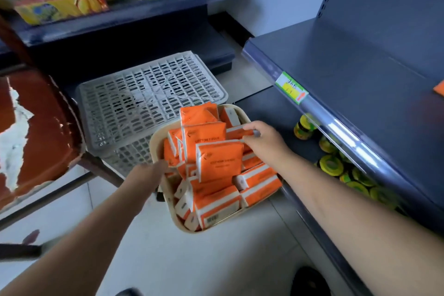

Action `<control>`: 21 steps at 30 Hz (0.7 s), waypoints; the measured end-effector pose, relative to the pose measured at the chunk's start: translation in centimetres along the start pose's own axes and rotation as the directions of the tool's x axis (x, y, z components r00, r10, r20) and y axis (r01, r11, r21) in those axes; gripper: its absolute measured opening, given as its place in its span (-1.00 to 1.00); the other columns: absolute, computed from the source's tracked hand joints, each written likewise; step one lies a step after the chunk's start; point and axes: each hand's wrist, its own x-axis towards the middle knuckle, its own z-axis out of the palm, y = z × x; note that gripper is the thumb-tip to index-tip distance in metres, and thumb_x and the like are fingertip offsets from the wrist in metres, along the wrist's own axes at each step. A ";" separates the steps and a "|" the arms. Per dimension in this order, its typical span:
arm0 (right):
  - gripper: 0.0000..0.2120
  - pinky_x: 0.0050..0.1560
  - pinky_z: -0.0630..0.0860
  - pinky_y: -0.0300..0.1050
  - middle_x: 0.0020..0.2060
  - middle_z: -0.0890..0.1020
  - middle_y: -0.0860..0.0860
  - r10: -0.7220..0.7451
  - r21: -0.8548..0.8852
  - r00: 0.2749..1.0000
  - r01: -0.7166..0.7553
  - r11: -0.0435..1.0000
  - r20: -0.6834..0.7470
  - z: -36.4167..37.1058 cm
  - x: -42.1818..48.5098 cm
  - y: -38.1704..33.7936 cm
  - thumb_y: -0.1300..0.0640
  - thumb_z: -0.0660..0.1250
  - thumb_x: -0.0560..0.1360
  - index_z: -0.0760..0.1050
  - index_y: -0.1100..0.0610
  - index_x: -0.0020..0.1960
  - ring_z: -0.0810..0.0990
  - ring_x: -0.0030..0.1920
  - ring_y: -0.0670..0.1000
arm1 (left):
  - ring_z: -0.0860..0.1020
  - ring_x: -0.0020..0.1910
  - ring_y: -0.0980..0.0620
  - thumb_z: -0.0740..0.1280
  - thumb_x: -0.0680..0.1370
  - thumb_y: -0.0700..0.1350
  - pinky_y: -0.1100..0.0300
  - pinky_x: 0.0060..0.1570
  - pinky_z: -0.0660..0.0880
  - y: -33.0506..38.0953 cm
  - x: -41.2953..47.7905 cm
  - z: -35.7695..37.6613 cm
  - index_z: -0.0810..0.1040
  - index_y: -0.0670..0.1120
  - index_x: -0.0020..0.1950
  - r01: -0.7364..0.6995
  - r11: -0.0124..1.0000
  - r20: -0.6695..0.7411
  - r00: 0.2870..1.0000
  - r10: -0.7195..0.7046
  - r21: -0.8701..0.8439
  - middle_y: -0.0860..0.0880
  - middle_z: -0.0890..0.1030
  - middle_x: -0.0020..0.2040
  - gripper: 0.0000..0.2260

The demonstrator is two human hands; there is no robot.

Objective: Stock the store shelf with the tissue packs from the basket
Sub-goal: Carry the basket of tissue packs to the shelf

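While the left hand (153, 172) grips the rim of the beige basket (156, 139), the right hand (263, 138) reaches over the heaped orange tissue packs (217, 163), its fingers curled onto the far tissue pack (236, 132) at its fingertips. To the right of that hand runs the dark blue store shelf (360, 74), where a lone orange pack (439, 87) lies well apart.

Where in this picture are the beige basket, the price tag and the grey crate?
beige basket (155, 143), head view, on its left rim
price tag (290, 87), head view, on its green and yellow face
grey crate (149, 98), head view, on its slatted top
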 end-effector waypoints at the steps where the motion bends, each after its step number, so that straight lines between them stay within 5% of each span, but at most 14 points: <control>1: -0.78 0.08 0.54 -0.08 0.17 0.57 -0.06 -0.032 -0.107 0.999 0.032 0.994 0.002 0.0 -0.2 -0.1 0.11 0.38 0.55 0.58 -0.10 0.17 0.60 0.16 -0.02 | 0.58 -0.19 -0.15 0.31 0.54 0.06 0.04 -0.27 0.48 0.4 -0.1 0.0 0.59 -0.22 0.01 0.018 0.986 -0.099 0.995 -0.002 0.166 -0.19 0.62 -0.16 -0.66; 3: -0.60 0.30 0.49 0.01 0.33 0.47 0.04 -0.057 -0.334 0.998 0.057 0.941 0.011 -0.2 -1.1 -0.2 0.17 0.35 0.52 0.55 -0.04 0.35 0.47 0.36 0.10 | 0.58 0.04 -0.24 0.27 0.51 0.11 -0.03 -0.03 0.53 1.4 -0.1 0.4 0.56 -0.21 0.15 -0.031 0.882 -0.263 0.949 0.174 0.469 -0.21 0.59 0.06 -0.58; 5: -0.40 0.46 0.39 0.06 0.46 0.41 0.04 -0.093 -0.417 0.993 0.115 0.902 0.074 -0.2 -2.3 -0.6 0.25 0.33 0.47 0.45 -0.03 0.49 0.34 0.48 0.13 | 0.51 0.22 -0.30 0.28 0.53 0.11 -0.11 0.20 0.47 2.3 0.0 1.0 0.53 -0.18 0.23 -0.197 0.858 -0.268 0.896 0.354 0.474 -0.21 0.55 0.19 -0.57; 7: -0.35 0.44 0.36 -0.04 0.41 0.46 -0.02 -0.156 -0.372 0.976 0.202 0.906 0.150 -0.3 -3.6 -1.3 0.29 0.38 0.47 0.42 -0.05 0.52 0.35 0.45 0.04 | 0.56 0.16 -0.18 0.33 0.53 0.11 -0.02 0.08 0.49 3.3 0.4 2.1 0.54 -0.08 0.18 -0.365 0.868 -0.198 0.873 0.445 0.338 -0.09 0.60 0.11 -0.66; 10: -0.41 0.32 0.32 -0.25 0.32 0.54 -0.05 -0.254 -0.339 0.951 0.301 0.891 0.177 0.2 -4.6 -1.5 0.24 0.48 0.48 0.49 -0.01 0.47 0.43 0.35 -0.03 | 0.66 -0.02 -0.05 0.42 0.41 0.22 -0.06 0.03 0.62 4.9 0.7 3.4 0.50 0.07 0.14 -0.422 0.899 -0.084 0.898 0.433 0.116 0.06 0.65 -0.06 -0.60; 12: -0.43 0.42 0.37 -0.14 0.36 0.52 -0.03 -0.271 -0.367 0.954 0.299 0.881 0.127 0.8 -4.5 -1.3 0.11 0.55 0.46 0.52 -0.02 0.45 0.43 0.40 0.01 | 0.65 -0.10 0.01 0.46 0.41 0.23 -0.04 0.02 0.63 5.3 1.4 3.8 0.48 0.09 0.18 -0.389 0.905 -0.059 0.913 0.403 0.171 0.07 0.64 -0.10 -0.56; 15: -0.66 0.33 0.48 0.00 0.16 0.54 -0.08 -0.274 -0.333 0.957 0.289 0.897 0.093 0.9 -4.0 -0.9 0.02 0.58 0.41 0.65 -0.09 0.16 0.51 0.23 -0.01 | 0.65 -0.14 -0.02 0.43 0.37 0.28 -0.06 0.01 0.64 6.1 2.4 4.1 0.54 0.09 0.15 -0.354 0.897 -0.130 0.909 0.396 0.263 0.07 0.66 -0.18 -0.55; 21: -0.78 -0.03 0.47 -0.24 0.03 0.56 -0.15 -0.260 -0.202 0.966 0.258 0.945 0.017 -1.2 -6.1 -1.5 0.08 0.58 0.44 0.57 -0.06 -0.01 0.58 0.01 -0.12 | 0.66 -0.21 -0.03 0.45 0.13 0.33 -0.02 -0.01 0.64 7.1 2.7 3.8 0.51 0.12 -0.06 -0.357 0.921 -0.118 0.919 0.376 0.157 0.07 0.68 -0.23 -0.51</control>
